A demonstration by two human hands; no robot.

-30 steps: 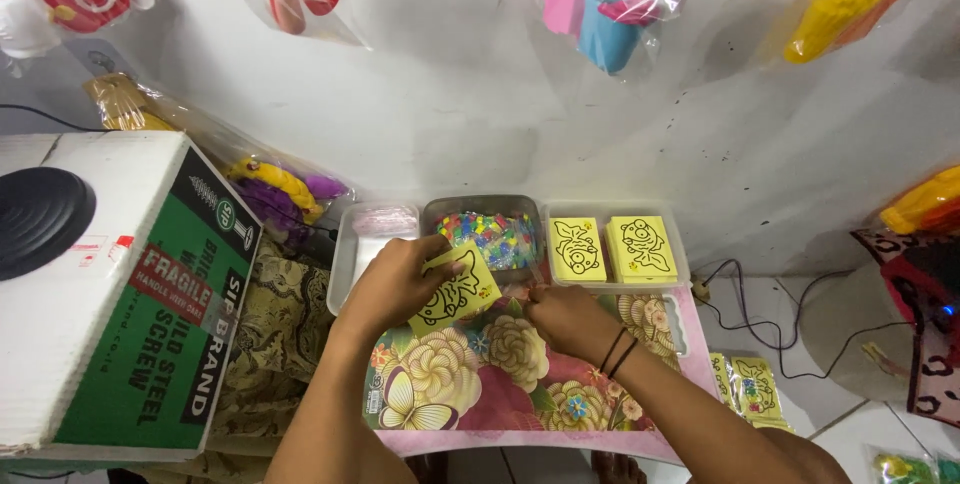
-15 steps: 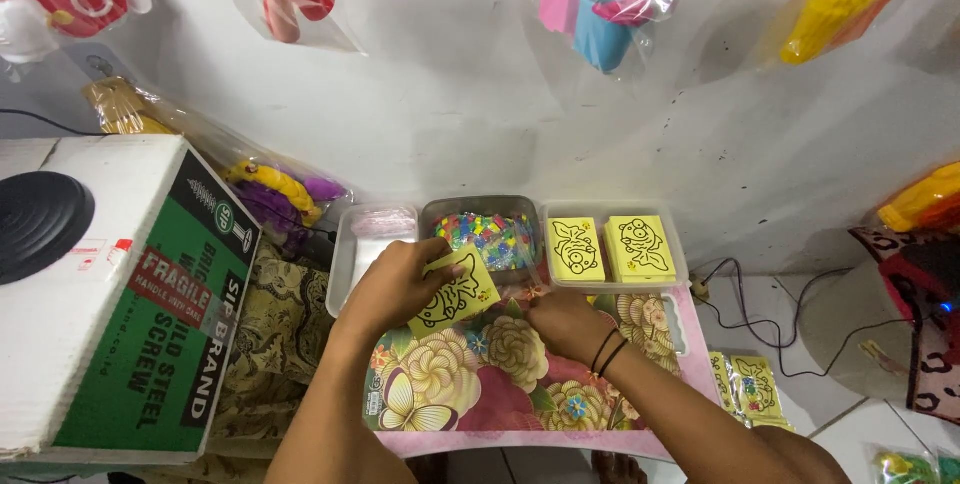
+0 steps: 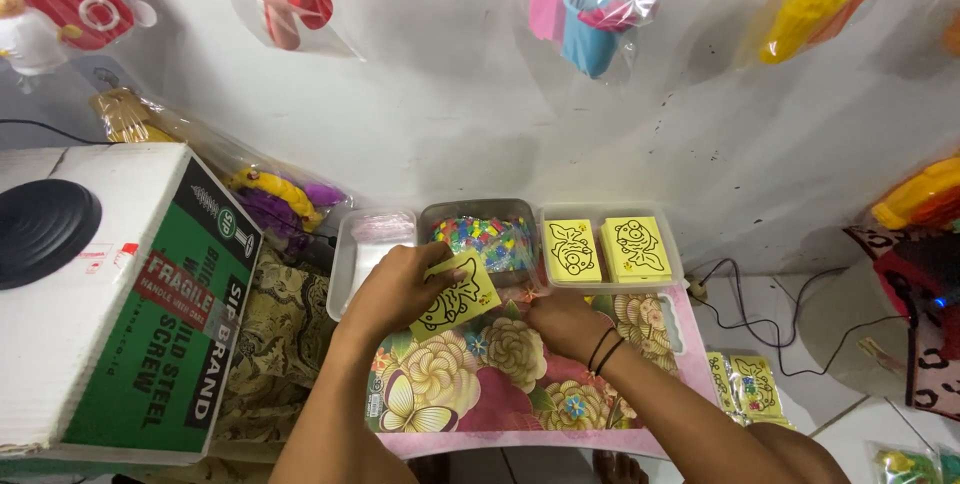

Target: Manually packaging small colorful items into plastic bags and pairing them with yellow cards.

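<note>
A low bench [image 3: 640,414] covered in a floral cloth, pink with cream roses and a butterfly, carries the work. Along its far edge 3 shallow trays stand side by side, touching: a clear tray [image 3: 345,269] at left, a grey tray [image 3: 478,210] of small multicoloured pieces in the middle, and a tray [image 3: 678,266] holding 2 stacks of yellow picture cards [image 3: 605,248] at right. Left of the bench a large cardboard box [image 3: 110,294] stands on patterned fabric [image 3: 285,329].

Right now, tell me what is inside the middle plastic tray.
The middle tray holds a heap of small multicoloured pieces. Its near edge is covered by the yellow card in the left hand, so what lies there cannot be seen.
</note>
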